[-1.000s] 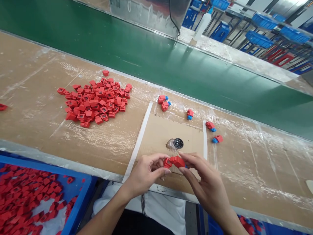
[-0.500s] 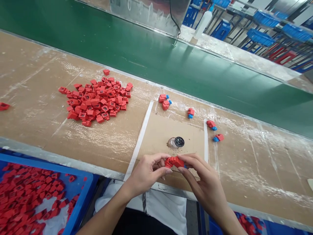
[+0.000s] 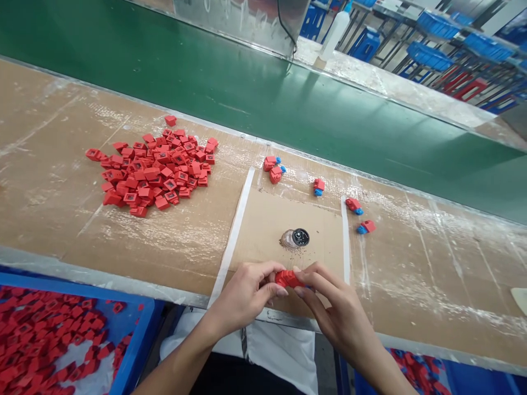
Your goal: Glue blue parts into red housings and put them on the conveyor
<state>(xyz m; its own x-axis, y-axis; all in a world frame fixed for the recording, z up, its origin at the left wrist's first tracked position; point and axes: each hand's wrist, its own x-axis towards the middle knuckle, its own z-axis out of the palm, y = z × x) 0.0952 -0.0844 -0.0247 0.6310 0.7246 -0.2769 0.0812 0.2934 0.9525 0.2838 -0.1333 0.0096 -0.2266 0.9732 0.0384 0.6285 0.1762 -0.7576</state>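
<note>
Both hands meet over the near edge of the cardboard-covered bench. My left hand (image 3: 247,293) and my right hand (image 3: 335,307) pinch the same small red plastic part (image 3: 288,278) between thumbs and fingertips. Just beyond it on the cardboard mat (image 3: 263,219) stands a small round black-topped container (image 3: 295,238). A heap of several loose red parts (image 3: 152,173) lies to the far left. Several red parts fitted with blue pieces (image 3: 275,169) lie scattered behind the mat, another (image 3: 365,226) to the right.
A green conveyor belt (image 3: 247,93) runs along the far side of the bench. A blue bin (image 3: 61,340) full of red parts sits low at the left, another bin (image 3: 424,376) low at the right. Blue crates and racks (image 3: 432,55) stand in the background.
My two hands have drawn closer together around the red part, pressing it between them. The view has shifted slightly; nothing on the bench has moved.
</note>
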